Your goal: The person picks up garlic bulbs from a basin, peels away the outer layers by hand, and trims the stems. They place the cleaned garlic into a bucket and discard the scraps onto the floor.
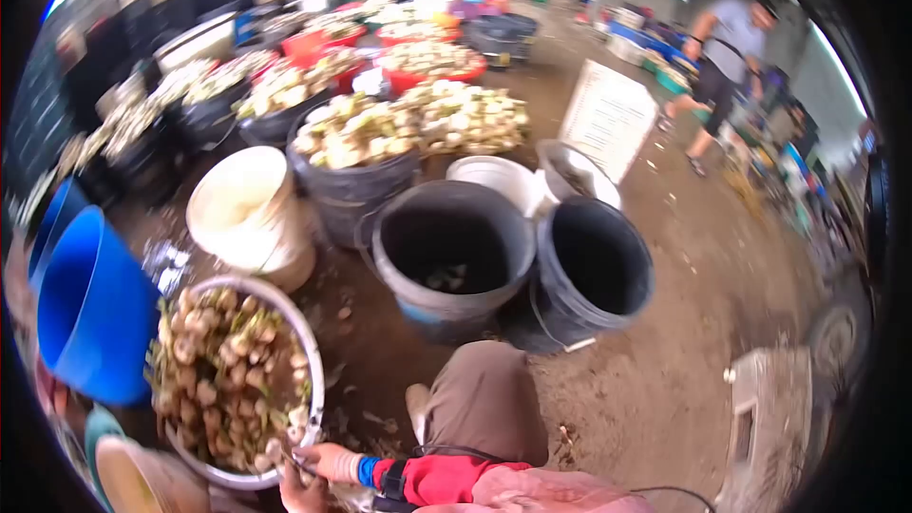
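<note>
At the bottom edge, my right hand, below a red sleeve and blue wristband, is closed on a small dark metal cutting tool; blur hides its exact kind. My left hand is just below it, partly cut off by the frame, its fingers closed around what looks like a garlic bulb. Both hands are at the near rim of a round, pale-rimmed basin. Inside the basin lies a heap of garlic bulbs with green and dry stems.
Two dark buckets stand ahead of my knee. A cream bucket and a blue bin are to the left. Heaped garlic tubs fill the background. A white board leans behind; a person walks at right.
</note>
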A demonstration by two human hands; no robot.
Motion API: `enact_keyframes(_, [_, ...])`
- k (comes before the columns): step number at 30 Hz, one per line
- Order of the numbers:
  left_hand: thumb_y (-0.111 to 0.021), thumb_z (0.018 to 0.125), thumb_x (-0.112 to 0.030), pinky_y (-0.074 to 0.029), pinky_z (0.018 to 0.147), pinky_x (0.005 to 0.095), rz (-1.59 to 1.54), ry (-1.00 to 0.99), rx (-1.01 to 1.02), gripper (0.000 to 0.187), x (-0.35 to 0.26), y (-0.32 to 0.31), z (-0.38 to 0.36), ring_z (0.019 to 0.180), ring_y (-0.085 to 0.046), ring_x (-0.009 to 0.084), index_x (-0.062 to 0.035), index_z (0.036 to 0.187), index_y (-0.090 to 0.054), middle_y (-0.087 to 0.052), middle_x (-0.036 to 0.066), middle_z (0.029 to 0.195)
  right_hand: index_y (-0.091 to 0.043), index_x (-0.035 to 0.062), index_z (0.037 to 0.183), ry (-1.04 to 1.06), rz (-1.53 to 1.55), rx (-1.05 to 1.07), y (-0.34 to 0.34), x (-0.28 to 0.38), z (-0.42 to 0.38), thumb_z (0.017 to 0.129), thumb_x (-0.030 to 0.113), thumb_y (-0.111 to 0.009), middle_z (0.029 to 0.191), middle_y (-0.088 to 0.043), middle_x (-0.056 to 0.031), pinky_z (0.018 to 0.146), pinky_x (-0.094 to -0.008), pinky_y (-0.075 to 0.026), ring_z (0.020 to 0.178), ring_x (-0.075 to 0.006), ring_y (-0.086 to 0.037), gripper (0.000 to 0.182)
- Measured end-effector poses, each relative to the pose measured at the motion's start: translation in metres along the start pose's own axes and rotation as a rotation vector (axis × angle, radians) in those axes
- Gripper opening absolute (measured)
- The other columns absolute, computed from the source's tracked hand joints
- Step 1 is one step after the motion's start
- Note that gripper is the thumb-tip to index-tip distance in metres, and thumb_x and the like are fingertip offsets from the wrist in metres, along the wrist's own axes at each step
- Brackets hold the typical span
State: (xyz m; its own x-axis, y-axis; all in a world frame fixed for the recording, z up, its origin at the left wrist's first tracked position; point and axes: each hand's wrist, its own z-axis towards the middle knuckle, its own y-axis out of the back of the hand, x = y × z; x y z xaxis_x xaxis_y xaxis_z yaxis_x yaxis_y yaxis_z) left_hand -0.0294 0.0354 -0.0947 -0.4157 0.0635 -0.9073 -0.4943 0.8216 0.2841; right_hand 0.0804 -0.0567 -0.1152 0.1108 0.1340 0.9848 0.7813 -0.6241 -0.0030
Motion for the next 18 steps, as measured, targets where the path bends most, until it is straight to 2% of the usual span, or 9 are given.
enact_keyframes(1, [-0.067, 0.075, -0.014, -0.046, 0.083, 0.0367, 0.492, -0.276, -0.118, 0.039, -0.064, -0.008, -0.024, 0.092, -0.058, 0.0321, -0.0035, 0.111, -0.056, -0.060, 0.019, 0.108, -0.062, 0.0110, 0.108, 0.004, -0.001, 0.025, -0.003, -0.002, 0.004, 0.090, 0.031, -0.050, 0.099, -0.066, -0.0111, 0.083, -0.0331, -0.045, 0.092, -0.0203, -0.061, 0.029])
enact_keyframes(2, [-0.067, 0.074, -0.015, -0.046, 0.083, 0.0382, 0.549, -0.228, -0.060, 0.037, -0.076, -0.006, -0.022, 0.093, -0.058, 0.0347, -0.0048, 0.108, -0.057, -0.059, 0.021, 0.107, -0.062, 0.0110, 0.108, 0.010, 0.004, -0.005, -0.006, -0.007, 0.009, 0.090, 0.031, -0.050, 0.099, -0.066, -0.0111, 0.083, -0.0331, -0.045, 0.092, -0.0203, -0.061, 0.029])
enact_keyframes(4, [-0.067, 0.072, -0.016, -0.046, 0.083, 0.0398, 0.600, -0.176, 0.000, 0.035, -0.063, -0.006, -0.017, 0.094, -0.057, 0.0373, -0.0062, 0.105, -0.059, -0.058, 0.023, 0.105, -0.051, 0.0076, 0.127, -0.172, 0.111, 0.012, -0.010, -0.029, 0.013, 0.084, -0.001, -0.053, 0.107, -0.063, -0.0071, 0.087, -0.0260, -0.044, 0.099, -0.0138, -0.055, 0.044])
enact_keyframes(6, [-0.065, 0.070, -0.017, -0.047, 0.082, 0.0390, 0.715, -0.599, 0.056, 0.034, -0.018, 0.005, -0.003, 0.092, -0.055, 0.0420, -0.0054, 0.101, -0.058, -0.059, 0.023, 0.102, -0.051, 0.0073, 0.127, -0.095, 0.284, -0.014, -0.025, -0.075, 0.028, 0.083, -0.004, -0.051, 0.110, -0.062, -0.0068, 0.087, -0.0259, -0.044, 0.100, -0.0135, -0.055, 0.045])
enact_keyframes(7, [-0.061, 0.078, -0.025, -0.049, 0.072, 0.0362, 0.403, -0.352, 0.123, 0.025, -0.085, -0.007, -0.026, 0.080, -0.058, 0.0347, -0.0070, 0.095, -0.060, -0.062, 0.017, 0.097, -0.050, 0.0069, 0.128, -0.010, 0.459, -0.026, -0.025, -0.086, 0.033, 0.082, -0.007, -0.049, 0.112, -0.061, -0.0065, 0.088, -0.0257, -0.044, 0.100, -0.0133, -0.055, 0.047])
enact_keyframes(9, [-0.057, 0.086, -0.033, -0.047, 0.063, 0.0307, -1.057, 0.551, 0.129, 0.025, -0.055, 0.008, -0.012, 0.068, -0.056, 0.0216, -0.0096, 0.092, -0.061, -0.063, 0.009, 0.093, -0.047, 0.0063, 0.130, -0.035, 0.439, -0.073, -0.010, -0.037, 0.014, 0.080, -0.011, -0.048, 0.118, -0.058, -0.0048, 0.088, -0.0259, -0.044, 0.104, -0.0136, -0.053, 0.053])
enact_keyframes(10, [-0.051, 0.091, -0.039, -0.045, 0.060, 0.0266, -1.092, 0.485, 0.047, 0.031, -0.036, 0.007, -0.009, 0.066, -0.051, 0.0120, -0.0110, 0.095, -0.062, -0.063, 0.005, 0.093, -0.046, 0.0060, 0.131, -0.001, 0.487, -0.071, -0.005, -0.026, 0.011, 0.080, -0.011, -0.047, 0.120, -0.057, -0.0049, 0.089, -0.0255, -0.043, 0.106, -0.0136, -0.052, 0.054])
enact_keyframes(15, [-0.053, 0.088, -0.044, -0.044, 0.060, 0.0259, -1.113, 0.482, 0.018, 0.035, -0.028, 0.001, -0.002, 0.069, -0.052, 0.0129, -0.0108, 0.097, -0.062, -0.063, 0.005, 0.090, -0.042, 0.0082, 0.135, -0.021, 0.984, 0.069, -0.017, -0.090, 0.026, 0.080, -0.007, -0.053, 0.116, -0.057, -0.0056, 0.080, -0.0243, -0.045, 0.097, -0.0115, -0.052, 0.058])
enact_keyframes(18, [-0.053, 0.089, -0.043, -0.043, 0.058, 0.0251, -0.911, 0.476, 0.086, 0.033, -0.026, 0.005, -0.005, 0.066, -0.051, 0.0121, -0.0117, 0.098, -0.061, -0.063, 0.004, 0.085, -0.050, 0.0063, 0.125, -0.202, 0.498, -0.030, 0.002, -0.015, 0.008, 0.084, 0.010, -0.057, 0.101, -0.058, -0.0013, 0.071, -0.0255, -0.045, 0.084, -0.0101, -0.051, 0.041])
